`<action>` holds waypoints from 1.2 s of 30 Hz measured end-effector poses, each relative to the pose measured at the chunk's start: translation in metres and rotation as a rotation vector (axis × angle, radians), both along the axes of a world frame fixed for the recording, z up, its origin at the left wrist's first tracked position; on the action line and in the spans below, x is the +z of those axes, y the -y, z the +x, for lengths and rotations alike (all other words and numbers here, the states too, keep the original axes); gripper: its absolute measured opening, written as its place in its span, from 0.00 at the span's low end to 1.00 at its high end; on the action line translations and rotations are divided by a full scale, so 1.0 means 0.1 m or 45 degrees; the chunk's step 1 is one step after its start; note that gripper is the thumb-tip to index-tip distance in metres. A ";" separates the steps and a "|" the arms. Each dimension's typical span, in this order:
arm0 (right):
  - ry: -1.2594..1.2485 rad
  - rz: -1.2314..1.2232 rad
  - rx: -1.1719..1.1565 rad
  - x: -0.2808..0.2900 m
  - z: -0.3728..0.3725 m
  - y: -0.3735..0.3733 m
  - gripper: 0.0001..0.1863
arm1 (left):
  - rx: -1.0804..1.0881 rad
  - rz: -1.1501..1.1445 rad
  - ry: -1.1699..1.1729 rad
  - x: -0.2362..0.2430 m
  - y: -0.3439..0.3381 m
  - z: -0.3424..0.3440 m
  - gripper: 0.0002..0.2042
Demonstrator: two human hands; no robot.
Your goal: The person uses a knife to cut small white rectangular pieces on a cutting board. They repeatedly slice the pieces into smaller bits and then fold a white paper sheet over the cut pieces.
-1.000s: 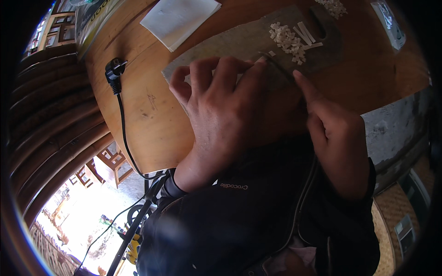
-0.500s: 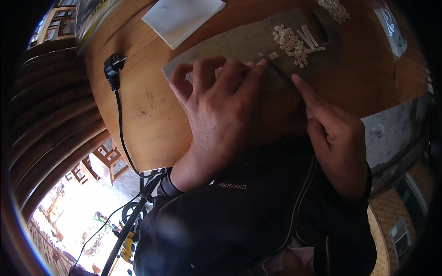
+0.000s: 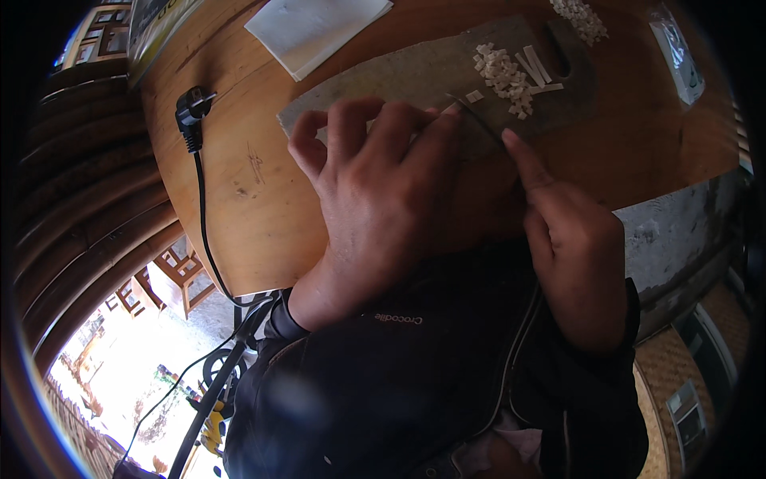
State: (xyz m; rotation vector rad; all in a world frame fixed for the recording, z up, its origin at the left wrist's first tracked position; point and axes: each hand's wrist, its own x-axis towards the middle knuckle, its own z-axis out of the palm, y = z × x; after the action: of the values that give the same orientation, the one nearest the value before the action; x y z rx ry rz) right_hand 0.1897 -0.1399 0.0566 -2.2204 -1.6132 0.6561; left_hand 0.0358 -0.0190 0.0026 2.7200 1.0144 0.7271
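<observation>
A grey cutting board [image 3: 359, 86] lies on the wooden table with a handle slot at its right end. My left hand [image 3: 371, 172] is curled over it, fingertips pressing down a pale strip [image 3: 452, 107], mostly hidden under the fingers. In my right hand [image 3: 574, 231] is a knife [image 3: 481, 124], index finger stretched along its back; the handle is hidden in the grip. The dark blade stands against the strip's end, beside my left fingertips. Just past it sits a small cut piece [image 3: 475, 96]. Farther right are a heap of small pale cubes [image 3: 501, 73] and several uncut strips [image 3: 536, 65].
Another pile of pale cubes [image 3: 580, 19] lies at the table's far side. Folded white paper [image 3: 311, 32] is beyond the board, and a clear plastic packet [image 3: 678, 60] lies far right. A black power plug [image 3: 191, 112] with its cord rests on the left of the wooden table [image 3: 239, 239].
The knife blade has shifted slightly and more of its tip end shows beside the left fingertips. Both hands keep nearly the same pose; the whole view has moved a little.
</observation>
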 end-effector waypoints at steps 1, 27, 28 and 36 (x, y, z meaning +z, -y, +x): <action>-0.003 -0.010 -0.007 0.00 0.00 -0.01 0.36 | 0.001 0.001 0.001 0.00 0.00 0.00 0.14; -0.013 -0.005 0.046 0.01 0.02 0.00 0.38 | 0.054 0.037 0.016 0.04 -0.02 -0.01 0.10; 0.008 -0.014 0.047 0.01 0.00 0.00 0.38 | 0.071 0.039 -0.013 0.08 -0.02 0.00 0.10; -0.167 0.036 -0.031 0.01 0.06 0.02 0.37 | 0.101 0.052 -0.129 0.17 0.02 0.01 0.10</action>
State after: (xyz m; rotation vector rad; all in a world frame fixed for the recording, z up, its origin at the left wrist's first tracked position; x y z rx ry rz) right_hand 0.1958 -0.1422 0.0579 -2.1264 -1.5196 0.7509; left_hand 0.0369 -0.0212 0.0192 2.7906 1.1476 0.6348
